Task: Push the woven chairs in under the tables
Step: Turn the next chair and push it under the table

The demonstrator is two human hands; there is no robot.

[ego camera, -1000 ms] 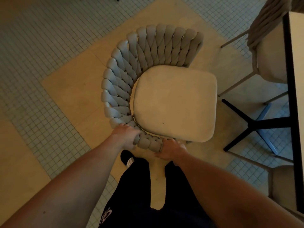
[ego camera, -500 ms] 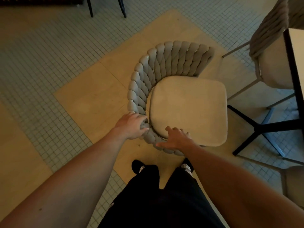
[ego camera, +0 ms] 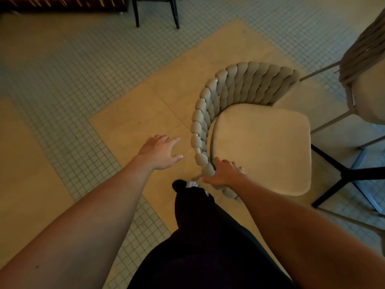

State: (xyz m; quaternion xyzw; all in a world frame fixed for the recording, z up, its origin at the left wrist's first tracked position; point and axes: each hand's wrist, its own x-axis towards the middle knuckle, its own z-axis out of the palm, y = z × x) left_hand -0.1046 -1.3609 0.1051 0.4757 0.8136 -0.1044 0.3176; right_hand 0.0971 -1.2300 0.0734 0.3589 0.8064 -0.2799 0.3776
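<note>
A woven chair [ego camera: 245, 88] with a grey braided backrest and a beige seat cushion stands right of centre, its seat facing the black table base [ego camera: 345, 174] at the right. My right hand [ego camera: 223, 174] grips the near end of the braided backrest, fingers curled over its rim. Left of the chair, my left hand [ego camera: 160, 151] hovers over the floor with fingers spread, apart from the backrest and holding nothing.
A second woven chair [ego camera: 366, 65] stands at the far right edge. Black furniture legs [ego camera: 156, 11] stand at the top centre. The floor is beige slabs and small grey tiles. My dark trouser legs and a shoe [ego camera: 183, 186] are just behind the chair.
My left hand has let go of the backrest and moved left, away from it. The chair has shifted right toward the table base, with my right hand still on the backrest.
</note>
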